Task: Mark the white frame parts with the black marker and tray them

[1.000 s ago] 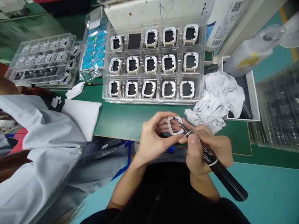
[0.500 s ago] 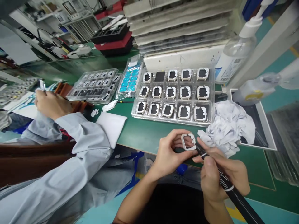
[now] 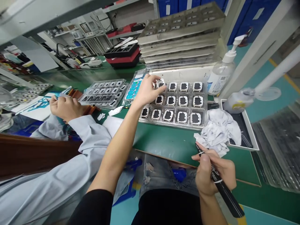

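My left hand [image 3: 147, 92] reaches over the clear plastic tray [image 3: 172, 124], its fingers closed around a small white square frame [image 3: 160, 83] at the back row, second place from the left. Similar white frames with dark centres, such as this one [image 3: 182, 117], sit in the tray's other pockets. My hand and forearm cover part of the tray's left side. Near the bench's front edge, my right hand [image 3: 214, 170] grips a black marker pen [image 3: 226, 195]. The pen's tip points up and left, apart from the tray.
Crumpled white paper [image 3: 219, 129] lies right of the tray, by a white box [image 3: 254, 147]. A pump bottle [image 3: 220, 76] stands behind it. Stacked trays [image 3: 180, 40] rise at the back. On the left, a co-worker's hand [image 3: 65, 107] and sleeve [image 3: 93, 134] occupy the bench.
My left hand has carried the white frame from beside the pen tip forward and left to the tray. The right hand still holds the marker. The camera view has shifted.
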Tool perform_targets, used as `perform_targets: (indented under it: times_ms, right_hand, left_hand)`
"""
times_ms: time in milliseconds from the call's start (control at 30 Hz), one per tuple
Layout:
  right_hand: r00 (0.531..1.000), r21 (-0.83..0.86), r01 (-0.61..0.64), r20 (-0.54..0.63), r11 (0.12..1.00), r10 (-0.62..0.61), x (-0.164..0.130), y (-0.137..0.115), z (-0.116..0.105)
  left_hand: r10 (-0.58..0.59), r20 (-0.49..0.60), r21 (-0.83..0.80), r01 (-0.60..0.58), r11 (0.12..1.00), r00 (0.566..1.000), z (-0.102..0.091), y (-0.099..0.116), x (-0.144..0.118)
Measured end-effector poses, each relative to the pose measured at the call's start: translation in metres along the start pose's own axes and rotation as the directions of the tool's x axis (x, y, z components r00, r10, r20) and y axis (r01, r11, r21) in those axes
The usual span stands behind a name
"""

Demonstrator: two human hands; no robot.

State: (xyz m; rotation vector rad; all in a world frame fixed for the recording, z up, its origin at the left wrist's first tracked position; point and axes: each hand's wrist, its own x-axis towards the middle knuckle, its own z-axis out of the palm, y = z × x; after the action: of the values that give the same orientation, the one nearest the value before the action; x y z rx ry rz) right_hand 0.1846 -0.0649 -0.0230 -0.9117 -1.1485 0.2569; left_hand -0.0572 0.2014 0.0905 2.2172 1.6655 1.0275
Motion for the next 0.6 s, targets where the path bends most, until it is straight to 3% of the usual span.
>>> perform_targets:
  times_ms: [133,333,433,600]
  right_hand:
    - [1.0,-0.057,-0.027,-0.01,0.998,0.027,0.001,-0.002,0.001]
    - [0.998,-0.061,-0.018,-0.061,0.998,0.015,-0.005,0.002,0.003]
    - [0.997,-0.063,-0.011,-0.073,0.998,0.006,-0.009,0.006,0.004]
    - [0.997,-0.074,0.003,-0.075,0.997,-0.009,-0.01,0.006,0.004]
  left_hand:
    - [-0.048,0.205,0.154,0.016,0.988,0.978,0.007,-0.007,0.035]
    - [0.022,0.17,0.198,-0.056,0.979,0.985,0.014,0.011,0.035]
    - [0.044,0.22,0.246,-0.099,0.964,0.975,0.025,0.03,0.036]
    - [-0.083,0.282,0.351,-0.022,0.936,0.956,0.039,0.051,0.044]
